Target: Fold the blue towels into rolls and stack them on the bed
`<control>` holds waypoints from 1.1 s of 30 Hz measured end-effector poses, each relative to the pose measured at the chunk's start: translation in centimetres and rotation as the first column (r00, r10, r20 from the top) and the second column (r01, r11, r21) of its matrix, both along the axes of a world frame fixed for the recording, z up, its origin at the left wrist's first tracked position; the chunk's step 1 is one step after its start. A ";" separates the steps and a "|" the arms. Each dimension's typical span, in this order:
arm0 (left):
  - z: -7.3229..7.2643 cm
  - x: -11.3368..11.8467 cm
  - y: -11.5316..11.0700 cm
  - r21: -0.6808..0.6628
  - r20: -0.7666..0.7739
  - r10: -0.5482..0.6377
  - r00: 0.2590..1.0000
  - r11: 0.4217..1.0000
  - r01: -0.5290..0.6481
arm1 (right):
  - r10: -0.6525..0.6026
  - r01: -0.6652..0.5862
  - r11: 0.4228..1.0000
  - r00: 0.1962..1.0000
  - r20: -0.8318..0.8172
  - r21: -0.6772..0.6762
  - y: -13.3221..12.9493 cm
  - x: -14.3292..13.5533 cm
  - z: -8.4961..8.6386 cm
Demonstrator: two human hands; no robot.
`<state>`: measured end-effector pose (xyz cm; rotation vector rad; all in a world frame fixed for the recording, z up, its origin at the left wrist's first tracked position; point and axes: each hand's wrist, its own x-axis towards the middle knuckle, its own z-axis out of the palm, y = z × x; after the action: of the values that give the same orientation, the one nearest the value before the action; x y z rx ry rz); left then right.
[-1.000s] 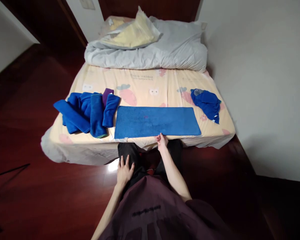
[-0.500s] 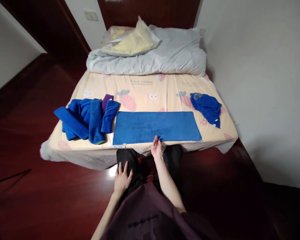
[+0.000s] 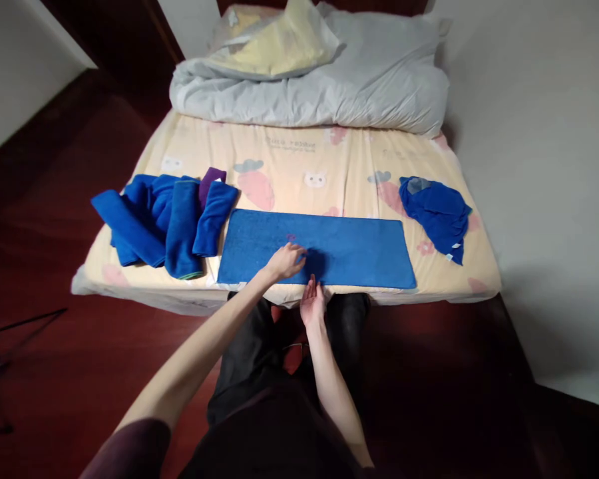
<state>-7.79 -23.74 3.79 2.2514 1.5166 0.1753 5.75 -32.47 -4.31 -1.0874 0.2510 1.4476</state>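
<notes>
A blue towel [image 3: 359, 249] lies flat and spread lengthwise along the near edge of the bed. Over its left-middle part is my left hand [image 3: 287, 261], reaching in from the left with loosely bent fingers and nothing visible in them. It casts a shadow on the cloth; whether it touches the towel I cannot tell. My right hand [image 3: 313, 303] is palm up at the towel's front edge, fingers stretched out and their tips at the hem. Left of the towel is a pile of rolled blue towels [image 3: 152, 223] with a purple cloth [image 3: 210, 183] among them.
A crumpled blue cloth [image 3: 436, 213] with white tags lies on the right of the bed. Across the back of the patterned sheet [image 3: 299, 173] are a rolled grey quilt [image 3: 379, 73] and a yellow pillow [image 3: 284, 50]. A wall [image 3: 539, 166] stands on the right.
My left hand has risen from my left knee and moved forward and right over the towel. My right hand stays at the front hem. The view has tilted downward.
</notes>
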 end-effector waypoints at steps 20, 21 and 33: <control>-3.1 11.7 22.7 -0.162 -0.194 -0.003 0.981 0.986 -0.029 | 0.122 -0.130 0.982 0.991 -0.059 -0.138 0.7 1.3 0.9; -2.9 11.8 22.8 -0.161 -0.198 0.012 0.980 0.986 -0.044 | 0.116 -0.123 0.983 0.991 -0.061 -0.138 0.7 1.3 1.0; 0.5 11.6 22.1 -0.152 -0.032 0.165 0.986 0.974 -0.168 | 0.094 -0.100 0.989 0.994 -0.054 -0.109 0.5 1.5 0.4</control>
<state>3.81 -1.62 4.31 2.0123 1.6692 0.0819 7.27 -31.97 -3.91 -1.1694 0.3204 1.5636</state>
